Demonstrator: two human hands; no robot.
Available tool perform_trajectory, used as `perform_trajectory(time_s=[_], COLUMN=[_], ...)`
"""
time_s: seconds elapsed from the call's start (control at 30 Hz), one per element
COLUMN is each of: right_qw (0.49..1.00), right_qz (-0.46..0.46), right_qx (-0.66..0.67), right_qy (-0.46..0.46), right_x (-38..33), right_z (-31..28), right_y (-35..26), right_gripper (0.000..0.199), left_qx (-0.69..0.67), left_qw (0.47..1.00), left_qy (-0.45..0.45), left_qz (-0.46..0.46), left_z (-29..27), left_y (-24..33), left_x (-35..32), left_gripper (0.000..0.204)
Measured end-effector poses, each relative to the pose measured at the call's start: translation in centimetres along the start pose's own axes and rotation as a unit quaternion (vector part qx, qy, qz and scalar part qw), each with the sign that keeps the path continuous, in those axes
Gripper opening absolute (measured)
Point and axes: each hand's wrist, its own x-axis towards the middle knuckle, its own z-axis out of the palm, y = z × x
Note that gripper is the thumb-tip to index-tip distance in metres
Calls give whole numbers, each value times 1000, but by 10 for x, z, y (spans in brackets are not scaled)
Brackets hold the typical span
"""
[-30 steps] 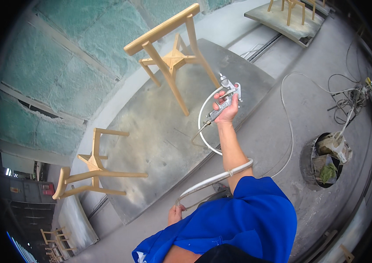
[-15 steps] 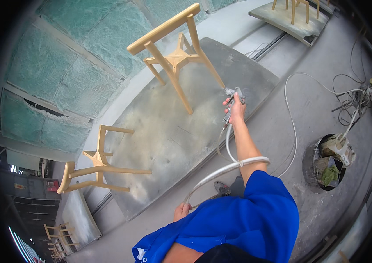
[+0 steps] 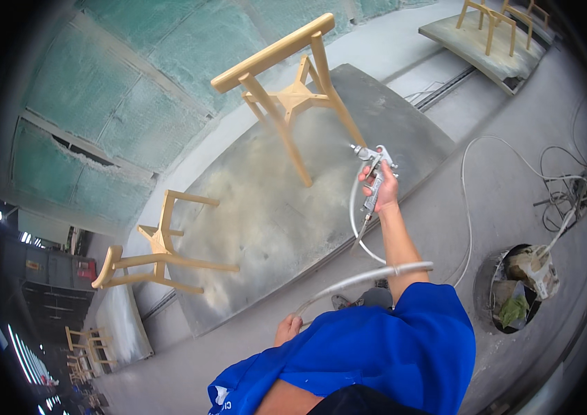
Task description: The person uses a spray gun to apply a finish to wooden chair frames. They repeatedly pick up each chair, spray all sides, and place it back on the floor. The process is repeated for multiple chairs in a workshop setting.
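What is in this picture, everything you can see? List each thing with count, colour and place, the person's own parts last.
Nearer chair frames: two, pale wood, on the grey board
Grey board: one, stained grey, centre
Spray gun: one, silver, in the right hand
Pale hose: count unclear, whitish, across the right forearm
Tub: one, dark, floor at right
Crumpled item: one, green, inside the tub
Tangled hoses: count unclear, mixed, far right
Wall panels: several, green, upper left
Farther chair frames: several, wood-coloured, top right and lower left
Shirt: one, blue, bottom
Left hand: one, bare, on the pale hose
Right hand: one, bare, gripping the spray gun
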Motion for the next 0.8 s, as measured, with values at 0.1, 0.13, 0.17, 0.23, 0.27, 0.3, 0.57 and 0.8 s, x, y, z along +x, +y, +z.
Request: perform_trajectory(time_s=[0.1,0.13,0.17,0.23,0.27,0.3,0.57,0.8], right_qw=[982,986,990,996,999,998,947,897], right_qz=[-9,-6,-2,-6,22,36,75,31], right_qx=[138,127,111,74,43,16,-127,-262], right_qy=[-128,-107,-91,-55,11,49,286,355], right_x=[-2,0,3,9,12,17,32,26], right_z=[0,-2,-4,-13,-19,-25,-77,-80], right_y=[-1,3,8,25,34,47,157,251], right_gripper=[42,42,42,38,36,35,33,35], left_qx=[11,23,20,29,31,34,63,49], left_qw=[1000,999,1000,999,999,999,996,998], left_qy=[-16,-22,-10,18,19,19,57,8], left_qz=[9,0,4,-20,-20,-19,1,-29], left_z=[8,9,11,9,6,2,-56,-163], left_y=[15,21,26,35,38,41,28,-18], left_x=[3,4,2,-2,-7,-10,-21,3], left_gripper=[37,37,37,39,40,40,44,35])
